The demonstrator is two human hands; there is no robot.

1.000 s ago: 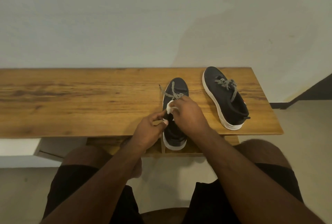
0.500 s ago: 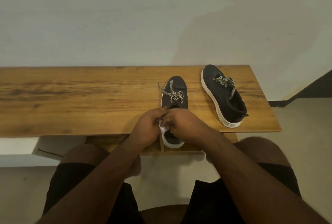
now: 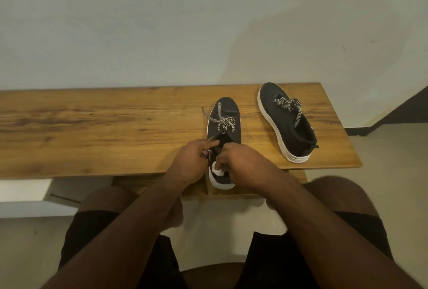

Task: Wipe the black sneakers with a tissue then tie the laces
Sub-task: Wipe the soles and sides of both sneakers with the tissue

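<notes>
Right hand pinches a tissue at the near sneaker's heel; left hand, fingers curled, seemingly grips its collar; far sneaker apart.

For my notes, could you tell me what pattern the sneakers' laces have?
The laces are black-and-white zigzag striped, clearest in the head view.

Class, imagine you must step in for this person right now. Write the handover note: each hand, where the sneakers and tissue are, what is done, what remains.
Left hand: grips the near sneaker at its collar.
Right hand: holds the white tissue against that sneaker's heel end.
Near sneaker: at the wooden table's front edge, heel overhanging, laces loose.
Far sneaker: to the right on the table, untouched, laces loose.
Done: wiping is under way on the near sneaker.
Left: finish wiping, wipe the far sneaker if not done, tie both pairs of laces.
</notes>
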